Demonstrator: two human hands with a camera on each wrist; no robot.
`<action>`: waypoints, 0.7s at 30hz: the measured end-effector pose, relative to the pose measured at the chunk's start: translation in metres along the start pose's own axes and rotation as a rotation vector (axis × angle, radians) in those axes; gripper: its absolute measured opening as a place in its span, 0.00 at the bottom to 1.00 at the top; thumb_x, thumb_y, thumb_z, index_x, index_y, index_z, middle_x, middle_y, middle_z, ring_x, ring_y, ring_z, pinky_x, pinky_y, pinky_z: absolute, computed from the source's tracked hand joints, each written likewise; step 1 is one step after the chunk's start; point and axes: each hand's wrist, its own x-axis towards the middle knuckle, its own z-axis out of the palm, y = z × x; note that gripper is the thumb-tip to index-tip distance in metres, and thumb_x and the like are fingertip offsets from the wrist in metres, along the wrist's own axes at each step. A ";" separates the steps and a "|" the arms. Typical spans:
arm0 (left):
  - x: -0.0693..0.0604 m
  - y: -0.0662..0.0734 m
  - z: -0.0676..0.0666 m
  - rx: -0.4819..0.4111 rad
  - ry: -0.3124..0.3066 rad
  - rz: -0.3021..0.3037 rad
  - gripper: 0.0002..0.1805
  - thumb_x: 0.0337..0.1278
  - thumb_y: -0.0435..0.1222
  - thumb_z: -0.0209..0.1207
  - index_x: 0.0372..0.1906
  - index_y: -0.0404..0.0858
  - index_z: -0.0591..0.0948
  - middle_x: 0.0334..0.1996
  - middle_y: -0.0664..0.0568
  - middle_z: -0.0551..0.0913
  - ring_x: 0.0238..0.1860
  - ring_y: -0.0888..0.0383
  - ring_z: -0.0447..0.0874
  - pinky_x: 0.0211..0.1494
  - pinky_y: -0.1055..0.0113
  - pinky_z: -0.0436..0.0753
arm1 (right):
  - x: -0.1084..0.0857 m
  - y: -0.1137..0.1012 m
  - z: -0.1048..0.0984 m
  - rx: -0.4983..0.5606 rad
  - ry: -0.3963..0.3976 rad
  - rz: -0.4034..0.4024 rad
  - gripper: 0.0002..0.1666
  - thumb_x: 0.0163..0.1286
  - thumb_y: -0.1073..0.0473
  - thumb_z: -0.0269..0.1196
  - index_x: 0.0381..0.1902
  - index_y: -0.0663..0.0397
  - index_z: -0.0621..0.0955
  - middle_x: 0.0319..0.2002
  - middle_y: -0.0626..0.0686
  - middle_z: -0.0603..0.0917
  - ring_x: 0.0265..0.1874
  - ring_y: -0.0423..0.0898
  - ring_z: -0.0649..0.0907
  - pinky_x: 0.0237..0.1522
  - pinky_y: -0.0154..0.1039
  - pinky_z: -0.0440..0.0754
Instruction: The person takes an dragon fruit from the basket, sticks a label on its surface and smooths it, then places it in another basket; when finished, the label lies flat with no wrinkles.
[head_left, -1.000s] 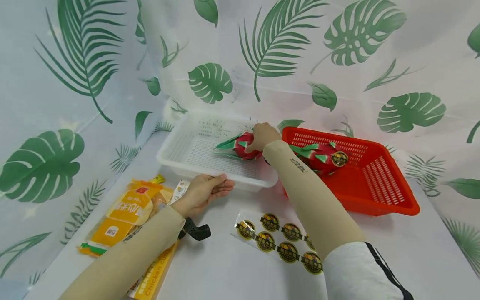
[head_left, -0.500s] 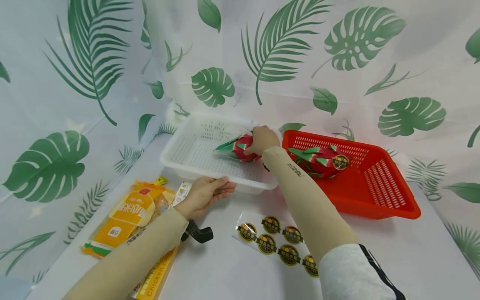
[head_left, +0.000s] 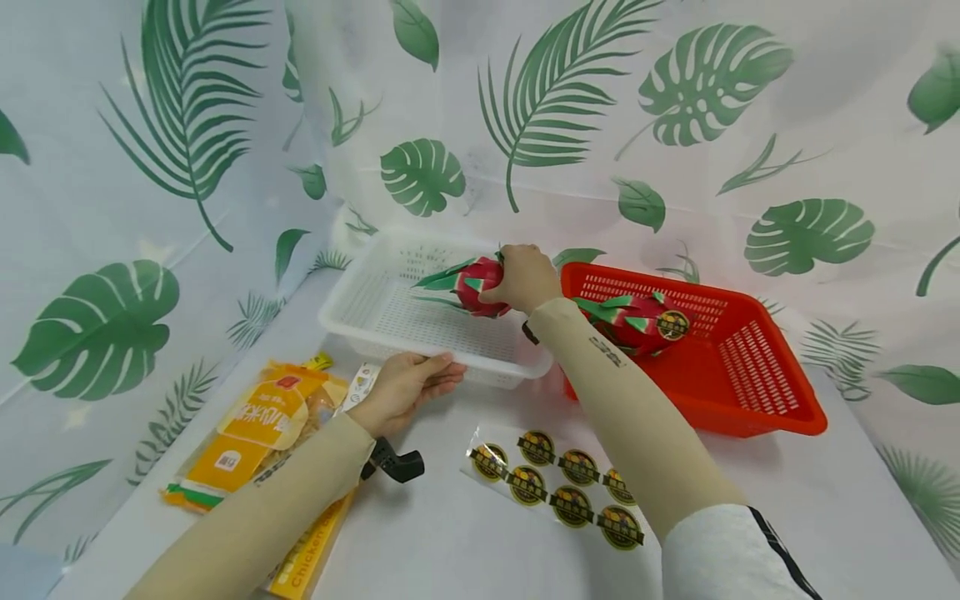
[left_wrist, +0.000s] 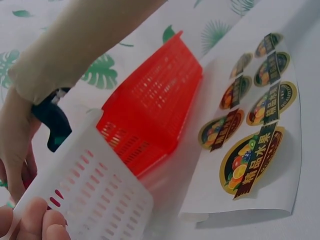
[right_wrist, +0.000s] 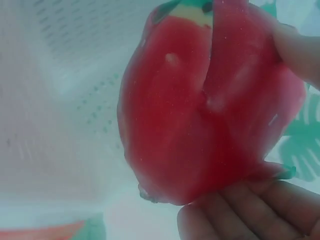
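The dragon fruit (right_wrist: 170, 115) has smooth, waxy-looking skin, the white basket (head_left: 397, 312) and red basket (head_left: 697, 375) are perforated plastic, the sticker sheet (head_left: 555, 479) glossy, and the backdrop (head_left: 570, 192) creased matt cloth.

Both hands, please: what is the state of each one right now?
Left hand: closed, pinching the white basket at its rim.
Right hand: closed, holding a dragon fruit.

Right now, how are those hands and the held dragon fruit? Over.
Right hand: gripping one dragon fruit at the white basket. Left hand: at that basket's near side. Stickered dragon fruit: in the red basket. Nothing visible blocking.
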 end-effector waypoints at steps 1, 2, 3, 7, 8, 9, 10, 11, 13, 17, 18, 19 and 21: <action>0.000 0.000 0.000 0.002 0.005 -0.001 0.19 0.79 0.35 0.54 0.62 0.23 0.77 0.46 0.47 0.92 0.48 0.58 0.91 0.56 0.69 0.88 | -0.003 -0.001 -0.003 0.002 0.009 -0.011 0.35 0.56 0.42 0.79 0.53 0.60 0.82 0.48 0.60 0.87 0.45 0.57 0.85 0.52 0.52 0.89; 0.000 0.000 0.000 0.003 0.008 0.000 0.19 0.78 0.34 0.55 0.62 0.23 0.77 0.46 0.47 0.92 0.48 0.58 0.91 0.56 0.68 0.88 | -0.007 -0.001 -0.005 0.005 0.015 -0.018 0.35 0.56 0.42 0.79 0.52 0.59 0.82 0.48 0.60 0.87 0.45 0.56 0.85 0.52 0.52 0.89; 0.000 0.000 0.000 0.005 0.012 0.001 0.19 0.78 0.34 0.55 0.62 0.23 0.77 0.45 0.47 0.92 0.49 0.57 0.91 0.56 0.68 0.88 | -0.010 -0.002 -0.008 0.006 0.022 -0.023 0.36 0.56 0.42 0.79 0.53 0.59 0.82 0.49 0.60 0.87 0.46 0.56 0.85 0.52 0.52 0.89; 0.000 0.000 -0.001 0.009 0.019 0.007 0.20 0.78 0.33 0.55 0.63 0.22 0.77 0.43 0.49 0.92 0.46 0.59 0.91 0.55 0.69 0.88 | -0.025 0.000 -0.017 0.038 0.033 -0.020 0.41 0.56 0.42 0.79 0.60 0.59 0.80 0.53 0.59 0.85 0.50 0.56 0.84 0.55 0.52 0.88; 0.000 -0.001 -0.001 0.011 0.018 0.008 0.20 0.77 0.33 0.55 0.63 0.21 0.76 0.42 0.50 0.92 0.45 0.60 0.91 0.54 0.69 0.88 | -0.029 0.000 -0.020 0.051 0.034 -0.017 0.43 0.56 0.42 0.79 0.62 0.59 0.79 0.54 0.59 0.85 0.52 0.56 0.83 0.56 0.52 0.88; -0.001 -0.002 0.000 0.012 0.017 0.007 0.20 0.77 0.33 0.55 0.63 0.21 0.76 0.41 0.51 0.92 0.44 0.60 0.91 0.55 0.68 0.88 | -0.034 0.001 -0.022 0.064 0.037 -0.015 0.44 0.56 0.42 0.79 0.63 0.59 0.78 0.55 0.59 0.85 0.52 0.56 0.83 0.56 0.52 0.88; -0.001 -0.003 0.000 0.012 0.016 0.008 0.20 0.77 0.33 0.55 0.63 0.21 0.76 0.41 0.51 0.92 0.44 0.60 0.91 0.55 0.68 0.88 | -0.039 0.001 -0.025 0.077 0.039 -0.014 0.44 0.56 0.42 0.79 0.64 0.59 0.78 0.56 0.59 0.84 0.53 0.56 0.82 0.57 0.52 0.87; -0.001 -0.004 0.001 0.011 0.017 0.008 0.20 0.77 0.33 0.55 0.63 0.21 0.76 0.40 0.52 0.92 0.44 0.61 0.91 0.55 0.68 0.88 | -0.043 0.002 -0.028 0.084 0.042 -0.013 0.45 0.56 0.41 0.79 0.64 0.59 0.78 0.57 0.59 0.84 0.54 0.56 0.82 0.57 0.52 0.87; -0.002 -0.006 0.002 0.009 0.019 0.009 0.20 0.77 0.33 0.55 0.63 0.22 0.76 0.39 0.53 0.92 0.44 0.61 0.92 0.56 0.67 0.88 | -0.054 0.001 -0.034 0.094 0.054 -0.017 0.46 0.56 0.41 0.79 0.65 0.59 0.77 0.57 0.59 0.84 0.54 0.56 0.81 0.57 0.52 0.87; -0.003 -0.006 0.002 0.003 0.026 0.010 0.19 0.77 0.33 0.56 0.62 0.22 0.76 0.37 0.56 0.92 0.41 0.64 0.91 0.53 0.70 0.88 | -0.074 0.000 -0.048 0.109 0.078 -0.034 0.48 0.55 0.40 0.80 0.67 0.59 0.77 0.59 0.59 0.83 0.56 0.56 0.80 0.58 0.52 0.87; -0.003 -0.005 0.001 0.002 0.028 0.012 0.19 0.77 0.33 0.56 0.62 0.23 0.76 0.36 0.56 0.92 0.41 0.64 0.91 0.53 0.70 0.88 | -0.080 -0.001 -0.052 0.115 0.086 -0.038 0.48 0.56 0.41 0.80 0.67 0.59 0.76 0.59 0.59 0.83 0.56 0.56 0.80 0.58 0.52 0.86; -0.003 -0.004 0.001 0.003 0.028 0.015 0.20 0.77 0.34 0.55 0.63 0.23 0.76 0.35 0.57 0.92 0.40 0.65 0.91 0.52 0.71 0.88 | -0.085 -0.001 -0.056 0.119 0.092 -0.042 0.48 0.56 0.41 0.80 0.67 0.59 0.76 0.59 0.59 0.83 0.56 0.56 0.80 0.58 0.52 0.86; -0.002 -0.001 0.000 0.001 0.034 0.016 0.19 0.77 0.34 0.56 0.63 0.23 0.76 0.34 0.59 0.91 0.39 0.66 0.91 0.49 0.74 0.88 | -0.095 -0.001 -0.062 0.127 0.101 -0.046 0.48 0.56 0.42 0.80 0.68 0.59 0.76 0.60 0.59 0.83 0.57 0.55 0.80 0.58 0.52 0.86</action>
